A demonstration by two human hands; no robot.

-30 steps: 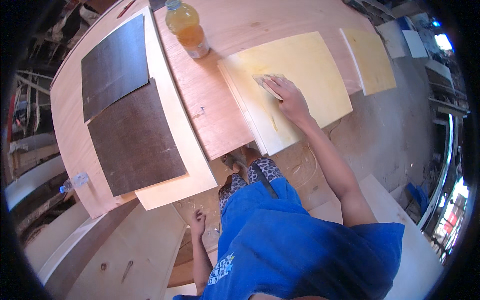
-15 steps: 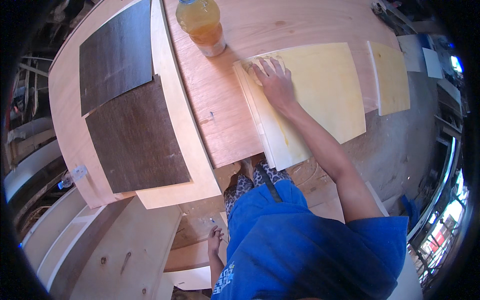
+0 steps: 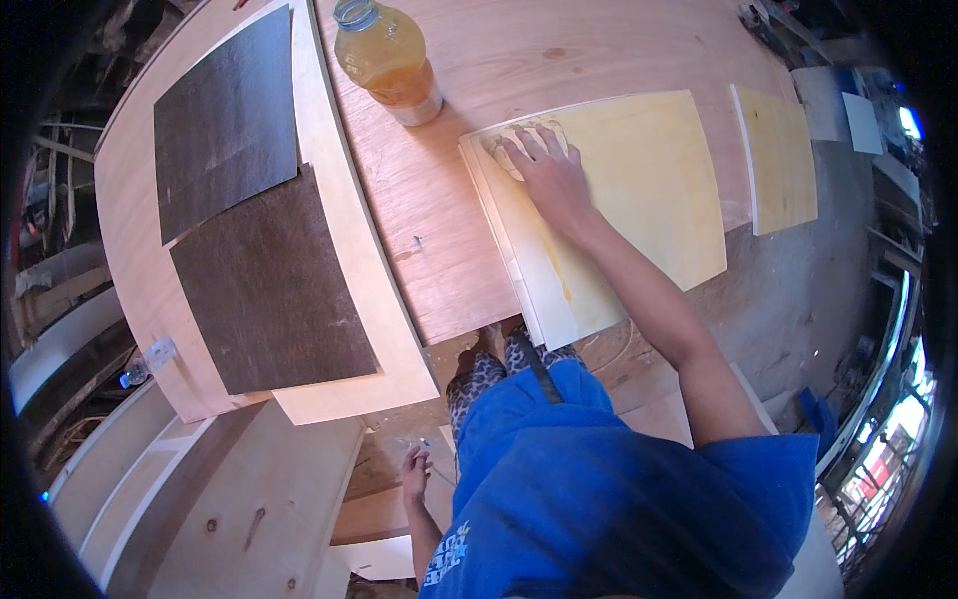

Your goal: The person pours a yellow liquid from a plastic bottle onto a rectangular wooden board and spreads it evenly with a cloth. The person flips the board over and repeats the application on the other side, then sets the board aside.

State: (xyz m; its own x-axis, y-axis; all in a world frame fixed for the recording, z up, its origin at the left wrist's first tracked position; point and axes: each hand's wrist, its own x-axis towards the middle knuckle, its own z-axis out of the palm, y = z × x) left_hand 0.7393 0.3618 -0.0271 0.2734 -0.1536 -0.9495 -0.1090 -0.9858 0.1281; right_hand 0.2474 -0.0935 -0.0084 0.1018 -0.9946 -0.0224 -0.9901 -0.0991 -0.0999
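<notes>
A bottle (image 3: 387, 58) is standing at upper centre, just beside the right hand (image 3: 547, 168); bare tabletop (image 3: 439, 230) is lying open between it and the dark sheets (image 3: 249, 210) at left.

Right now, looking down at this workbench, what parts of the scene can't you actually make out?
- Head view: what lies under the right hand on the yellow board; the palm covers it.
- What the left hand holds, if anything: too small, low by the blue shirt.
- The bottle top is cut off by the upper edge.
- The small clear thing at the table's left edge: too small.
</notes>
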